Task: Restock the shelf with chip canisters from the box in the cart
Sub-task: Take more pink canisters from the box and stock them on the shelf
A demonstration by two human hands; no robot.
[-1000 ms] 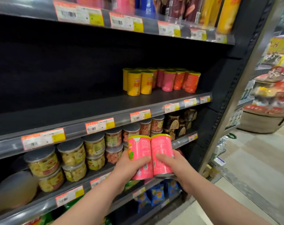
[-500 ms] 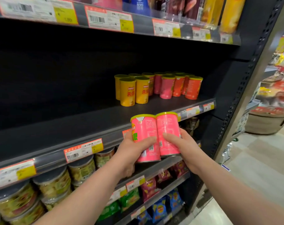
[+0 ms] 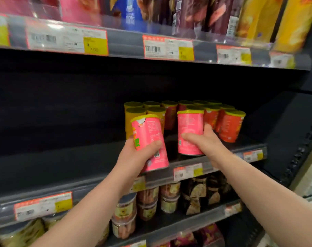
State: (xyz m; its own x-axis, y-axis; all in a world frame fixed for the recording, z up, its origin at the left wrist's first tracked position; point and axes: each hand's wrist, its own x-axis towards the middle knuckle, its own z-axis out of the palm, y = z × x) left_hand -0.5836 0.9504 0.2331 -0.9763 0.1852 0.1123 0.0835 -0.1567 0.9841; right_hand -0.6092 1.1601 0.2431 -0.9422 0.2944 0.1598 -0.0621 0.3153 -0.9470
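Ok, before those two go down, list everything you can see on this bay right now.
tilted pink canister: one, pink, in front of the middle shelf's edge
upright pink canister: one, pink, at the shelf's front, by the stocked group
yellow canisters: four visible, yellow, left of the group
orange-red canisters: several, exact count unclear, right of the group
middle shelf: one, dark grey
price tags: many, white, orange and yellow, on the shelf rails
tall packs: several, pink, blue, purple, yellow, top shelf
lidded tubs: several, clear, shelf below
dark bags: a few, brown-black, right of the tubs
left hand: grips the tilted canister
right hand: grips the upright canister
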